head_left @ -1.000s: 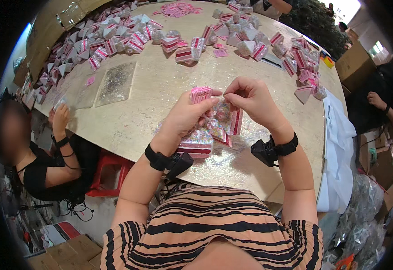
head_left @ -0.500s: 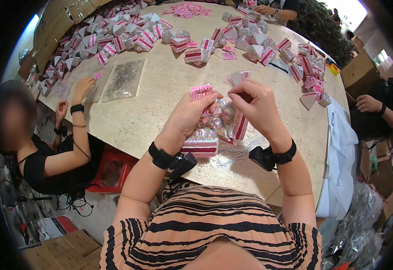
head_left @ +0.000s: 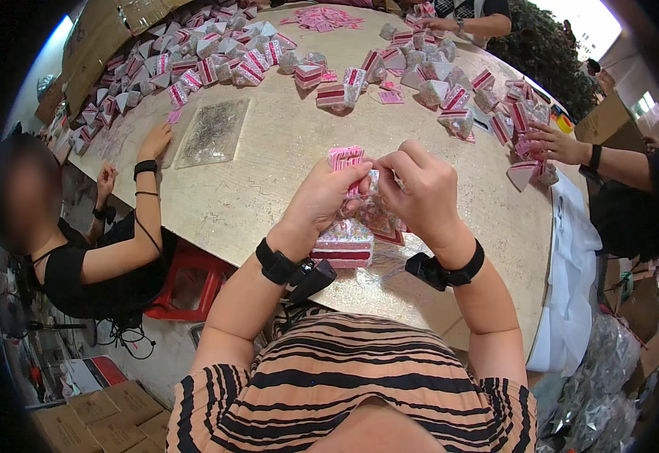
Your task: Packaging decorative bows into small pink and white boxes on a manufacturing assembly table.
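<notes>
My left hand [head_left: 320, 198] is closed, its thumb and fingers pinching a pink-and-white striped card [head_left: 346, 158]. Close beside it, my right hand [head_left: 422, 185] has its fingertips pressed together near the card's edge; whatever they hold is too small to make out. Below both hands, a cake-slice-shaped ornament [head_left: 342, 253] with pink layers and speckled sides lies on the table. Under my right hand is another speckled piece [head_left: 380, 217] in what looks like clear wrapping, partly hidden by my fingers.
Piles of similar cake-slice pieces [head_left: 208, 69] cover the far left, with more [head_left: 439, 75] at the far right. Pink cards [head_left: 322, 19] lie at the back. A clear tray of fine strands [head_left: 214, 134] sits left of centre. Co-workers' hands [head_left: 556, 143] reach in from the sides.
My right hand has moved left, up against the card. A slice beyond it is gone from there, and one now lies farther right. The right-hand co-worker's hand has reached onto the pile.
</notes>
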The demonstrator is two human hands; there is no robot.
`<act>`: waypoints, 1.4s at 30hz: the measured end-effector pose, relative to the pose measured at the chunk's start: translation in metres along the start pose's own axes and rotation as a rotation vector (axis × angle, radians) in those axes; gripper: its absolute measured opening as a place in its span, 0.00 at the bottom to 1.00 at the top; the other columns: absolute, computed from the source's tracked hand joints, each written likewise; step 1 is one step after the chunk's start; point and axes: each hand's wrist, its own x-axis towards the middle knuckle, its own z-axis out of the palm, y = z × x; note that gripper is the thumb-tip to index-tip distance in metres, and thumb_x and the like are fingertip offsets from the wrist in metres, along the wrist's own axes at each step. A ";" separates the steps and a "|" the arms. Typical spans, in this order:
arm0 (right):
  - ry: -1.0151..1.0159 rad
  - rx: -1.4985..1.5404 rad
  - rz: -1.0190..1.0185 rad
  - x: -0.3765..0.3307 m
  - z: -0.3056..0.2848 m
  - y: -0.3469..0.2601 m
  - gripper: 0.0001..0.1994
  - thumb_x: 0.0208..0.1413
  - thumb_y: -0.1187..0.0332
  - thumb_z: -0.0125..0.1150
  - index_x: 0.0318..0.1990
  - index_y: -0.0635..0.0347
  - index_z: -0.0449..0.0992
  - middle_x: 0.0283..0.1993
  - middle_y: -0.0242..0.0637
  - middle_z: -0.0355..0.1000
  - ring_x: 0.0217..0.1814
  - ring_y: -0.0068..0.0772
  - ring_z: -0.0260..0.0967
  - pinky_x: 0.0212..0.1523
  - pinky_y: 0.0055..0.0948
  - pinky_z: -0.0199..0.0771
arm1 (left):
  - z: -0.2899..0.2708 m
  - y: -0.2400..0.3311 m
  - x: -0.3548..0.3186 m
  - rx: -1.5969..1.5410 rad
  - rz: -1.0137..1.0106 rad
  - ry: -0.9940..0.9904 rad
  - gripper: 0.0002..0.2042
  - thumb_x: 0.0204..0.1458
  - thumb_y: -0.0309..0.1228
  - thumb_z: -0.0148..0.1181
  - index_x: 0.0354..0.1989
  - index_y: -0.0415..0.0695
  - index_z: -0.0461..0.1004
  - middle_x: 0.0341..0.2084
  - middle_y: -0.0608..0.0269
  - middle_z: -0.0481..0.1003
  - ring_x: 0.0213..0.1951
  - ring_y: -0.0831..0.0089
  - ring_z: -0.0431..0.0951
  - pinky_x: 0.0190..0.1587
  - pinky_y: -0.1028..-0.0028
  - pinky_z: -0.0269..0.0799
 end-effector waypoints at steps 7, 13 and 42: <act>0.028 -0.145 -0.106 -0.004 0.004 0.001 0.06 0.37 0.73 0.62 0.24 0.57 0.70 0.23 0.34 0.63 0.23 0.36 0.66 0.23 0.33 0.65 | -0.001 -0.002 0.001 -0.011 -0.016 -0.018 0.06 0.55 0.29 0.53 0.34 0.39 0.74 0.17 0.69 0.69 0.14 0.83 0.64 0.13 0.83 0.56; -0.081 -0.197 -0.202 -0.004 0.003 -0.004 0.06 0.38 0.71 0.58 0.22 0.58 0.67 0.24 0.34 0.63 0.26 0.34 0.67 0.26 0.31 0.67 | 0.006 0.001 -0.003 0.015 -0.005 0.014 0.05 0.54 0.28 0.52 0.32 0.42 0.73 0.20 0.69 0.71 0.17 0.84 0.66 0.14 0.83 0.58; -0.178 0.518 0.308 0.044 0.001 0.026 0.08 0.52 0.70 0.56 0.31 0.68 0.74 0.21 0.34 0.70 0.23 0.18 0.63 0.25 0.23 0.63 | -0.005 0.015 0.017 0.489 0.292 -0.222 0.20 0.54 0.31 0.53 0.54 0.38 0.65 0.36 0.60 0.71 0.36 0.79 0.72 0.36 0.76 0.70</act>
